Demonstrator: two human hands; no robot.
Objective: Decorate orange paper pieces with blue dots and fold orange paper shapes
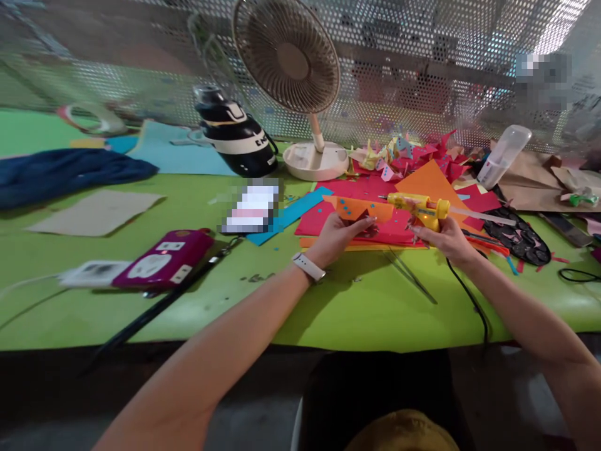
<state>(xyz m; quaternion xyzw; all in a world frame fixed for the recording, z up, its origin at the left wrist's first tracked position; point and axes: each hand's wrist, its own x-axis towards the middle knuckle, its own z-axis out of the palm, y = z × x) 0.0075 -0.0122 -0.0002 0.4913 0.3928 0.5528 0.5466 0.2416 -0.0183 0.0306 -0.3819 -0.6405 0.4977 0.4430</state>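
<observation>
Pinched between thumb and fingers of the left hand [331,241] is the orange paper piece [359,208] with blue dots; the right hand [448,241] is closed around the handle of the yellow glue gun [408,200], whose nozzle points to the paper, near its edge. I cannot tell if nozzle and paper touch. By my judgement, the paper is very light, thin and easy to bend, so a soft pinch at its border, away from the nozzle, is enough; hard pressing could crease it. The gun should be light and rigid, with smooth plastic; its handle is the right place to hold, since the tip may be hot. From its back, the clear glue stick [483,215] sticks out and could knock on something when the gun turns. Nearer to the body than the 2 hands, the tweezers [413,279] lie on the green table [347,313], and the black cord [469,294] hangs below the right grip and could pull on it a little. Under and beside the left grip are red sheets [310,222]. Beyond both grips lies the pile of folded paper [422,153], and beyond the left grip stands the fan [293,59].
</observation>
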